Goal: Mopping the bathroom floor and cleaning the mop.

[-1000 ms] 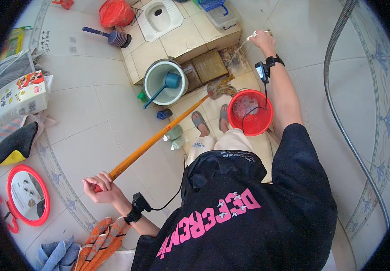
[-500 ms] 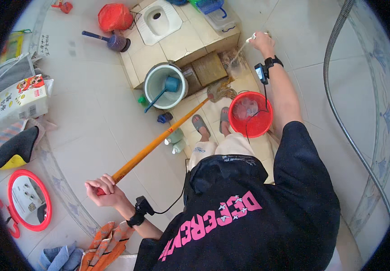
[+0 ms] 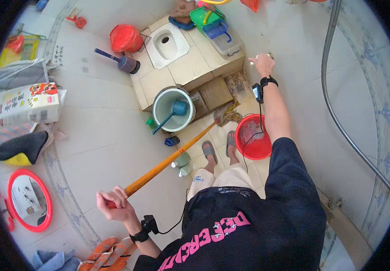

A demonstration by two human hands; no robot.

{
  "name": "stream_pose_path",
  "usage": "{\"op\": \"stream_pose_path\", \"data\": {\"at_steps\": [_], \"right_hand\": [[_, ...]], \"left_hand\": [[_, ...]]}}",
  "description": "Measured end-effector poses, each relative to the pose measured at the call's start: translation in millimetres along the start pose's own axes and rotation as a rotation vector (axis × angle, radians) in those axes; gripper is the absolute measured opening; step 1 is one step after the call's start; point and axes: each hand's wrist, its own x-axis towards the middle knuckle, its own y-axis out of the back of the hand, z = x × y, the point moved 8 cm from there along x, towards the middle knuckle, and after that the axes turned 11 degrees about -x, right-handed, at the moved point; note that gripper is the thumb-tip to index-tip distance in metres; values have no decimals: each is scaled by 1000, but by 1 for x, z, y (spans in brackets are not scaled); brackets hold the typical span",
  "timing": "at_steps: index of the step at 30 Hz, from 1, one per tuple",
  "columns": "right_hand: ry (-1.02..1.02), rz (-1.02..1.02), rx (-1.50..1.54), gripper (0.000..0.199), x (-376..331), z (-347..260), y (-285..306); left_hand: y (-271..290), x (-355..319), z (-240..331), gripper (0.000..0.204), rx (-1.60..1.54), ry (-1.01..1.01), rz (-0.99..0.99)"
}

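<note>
A: ok, what's each hand actually on?

B: Left hand is a closed fist round the red butt end of the mop. Right hand is well ahead and to the right of that fist, fingers curled at a whitish tap by the wall. Clamped on it or just touching? Can't tell, the hand hides it.

A: and the business end of the mop?

B: Shaft slants away from the left fist, ahead and right, down to the mop head on the floor. That's nearer the body than the right hand, just beside the red bucket.

A: so what step is this, you reckon?

B: My guess, wetting or rinsing the mop: one hand steadying, the other working the tap. I can't make out any stream right now.

A: what would the next move need?

B: I'd say the left fist staying firm, since it's way out at the end of the shaft and the head could swing into the bucket. Right hand needs a clean turn or let-go. Watch the black cable hanging from the right wrist over that bucket too. Further out, ahead of the left fist, there's a pale bucket with a blue dipper in it.
</note>
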Motion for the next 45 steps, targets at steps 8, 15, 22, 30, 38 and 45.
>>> {"op": "stream_pose_path", "data": {"at_steps": [8,15,22,30,38,45], "right_hand": [[382,-67,423,29,-198,-76,51],[834,122,677,70,-470,-151,108],[810,108,989,38,-516,-148,150],[840,520,866,36,-544,-122,208],[636,587,952,24,-500,-77,155],[403,423,761,10,-459,-38,66]], "left_hand": [[-48,-6,-15,38,-54,5,-410],[-82,-60,-11,35,27,93,-788],[-117,-130,52,21,-230,-34,-1211],[-105,-151,133,29,-599,-214,-1395],[-128,-186,55,43,-422,-157,-1459],[-157,-232,-89,44,-172,-12,-1620]]}}
